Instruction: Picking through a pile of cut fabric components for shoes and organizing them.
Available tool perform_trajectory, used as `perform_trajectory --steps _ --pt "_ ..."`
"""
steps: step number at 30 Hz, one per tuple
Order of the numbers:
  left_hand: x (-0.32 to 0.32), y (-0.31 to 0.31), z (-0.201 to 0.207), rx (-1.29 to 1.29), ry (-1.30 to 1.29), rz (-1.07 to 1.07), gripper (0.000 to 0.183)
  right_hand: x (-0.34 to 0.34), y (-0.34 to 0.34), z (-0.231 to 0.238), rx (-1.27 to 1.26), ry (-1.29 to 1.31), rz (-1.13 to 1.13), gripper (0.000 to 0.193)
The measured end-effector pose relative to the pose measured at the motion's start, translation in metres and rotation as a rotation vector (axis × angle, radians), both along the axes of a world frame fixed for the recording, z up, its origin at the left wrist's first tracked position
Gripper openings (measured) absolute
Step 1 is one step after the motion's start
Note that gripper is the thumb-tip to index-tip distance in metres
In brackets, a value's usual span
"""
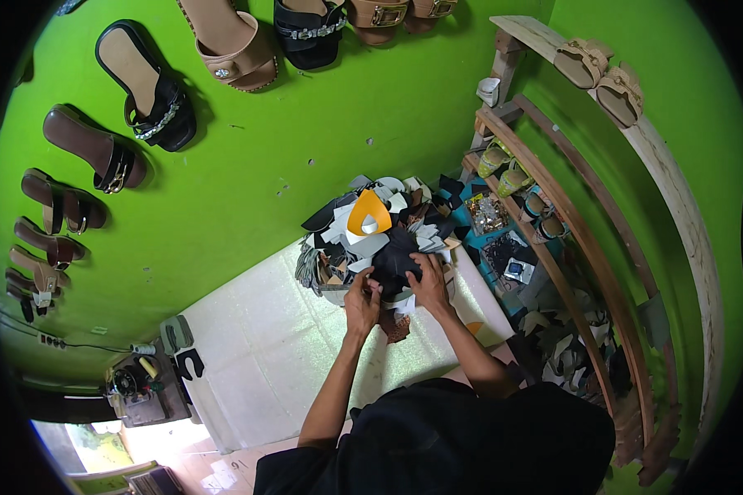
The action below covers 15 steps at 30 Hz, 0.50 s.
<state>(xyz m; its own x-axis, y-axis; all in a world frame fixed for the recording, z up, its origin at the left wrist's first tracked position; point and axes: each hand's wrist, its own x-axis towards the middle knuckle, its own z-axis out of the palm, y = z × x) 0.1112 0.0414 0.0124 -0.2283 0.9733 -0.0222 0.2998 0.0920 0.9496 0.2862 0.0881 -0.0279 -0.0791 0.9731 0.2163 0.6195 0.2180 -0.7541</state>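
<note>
A dark black piece of sheet material (395,260), perhaps leather or fabric, lies between my hands at the front of a heaped pile of scraps. My left hand (362,304), fingers curled in, pinches at its near left edge. On its right side my right hand (428,285) grips the edge with bent fingers. Behind it in the pile stand a curved orange-yellow cut piece (369,212) with an opening, grey and white offcuts (360,246), and a bundle of grey strips (309,268). A brown textured scrap (396,327) lies just below my hands.
The heap rests on a white-covered table (264,330) against a green wall with sandals (144,82) mounted on it. At right, a wooden rack (586,198) holds more sandals, with scraps (565,351) heaped beneath. A sewing machine (128,381) stands at the far left.
</note>
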Motion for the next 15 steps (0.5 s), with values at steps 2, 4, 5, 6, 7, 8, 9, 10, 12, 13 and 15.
perform_trajectory --steps 2,4,5,6,7,8,9,10,12,13,15 --pt "-0.006 0.002 0.011 0.079 0.107 -0.045 0.034 -0.001 0.003 0.006 -0.042 0.120 -0.001 0.043" --pt "-0.011 0.006 0.031 0.215 0.329 -0.143 0.035 0.003 0.006 0.015 -0.055 0.151 -0.009 0.041" --pt "-0.014 0.007 0.043 0.218 0.331 -0.143 0.035 0.004 0.007 0.021 -0.052 0.152 -0.009 0.041" --pt "-0.017 0.007 0.055 0.303 0.409 -0.181 0.034 0.005 0.008 0.027 -0.067 0.175 -0.021 0.040" --pt "-0.021 0.006 0.067 0.388 0.489 -0.216 0.034 0.005 0.008 0.033 -0.082 0.200 -0.031 0.039" --pt "-0.024 0.007 0.078 0.463 0.528 -0.243 0.034 0.007 0.009 0.033 -0.052 0.218 -0.039 0.033" --pt "-0.026 0.007 0.086 0.469 0.531 -0.243 0.034 0.010 0.010 0.033 -0.047 0.220 -0.039 0.033" --pt "-0.028 0.007 0.093 0.490 0.558 -0.288 0.034 0.011 0.012 0.036 -0.084 0.315 -0.014 0.031" --pt "-0.032 0.004 0.109 0.534 0.597 -0.371 0.033 0.015 0.013 0.042 -0.089 0.410 0.027 0.027" --pt "-0.034 0.000 0.118 0.536 0.601 -0.369 0.033 0.016 0.013 0.048 -0.086 0.413 0.029 0.027" --pt "-0.036 -0.005 0.130 0.519 0.621 -0.440 0.034 0.018 0.012 0.060 -0.090 0.429 0.121 0.026"
